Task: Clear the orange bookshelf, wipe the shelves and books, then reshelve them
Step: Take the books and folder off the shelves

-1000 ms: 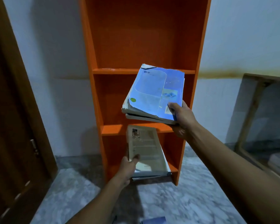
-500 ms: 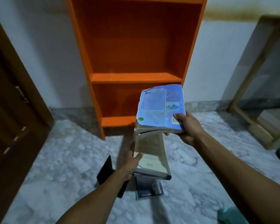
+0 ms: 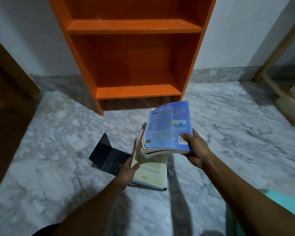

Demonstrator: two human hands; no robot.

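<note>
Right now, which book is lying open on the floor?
The black book, spread open left of the left hand. The blue-covered books in the right hand and the cream book are held.

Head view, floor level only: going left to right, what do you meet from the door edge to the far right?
Brown door → black folder standing open on the floor → left hand → cream book → right hand → wooden frame.

Both arms reach forward, left grip (image 3: 126, 169) and right grip (image 3: 195, 149) closed.
</note>
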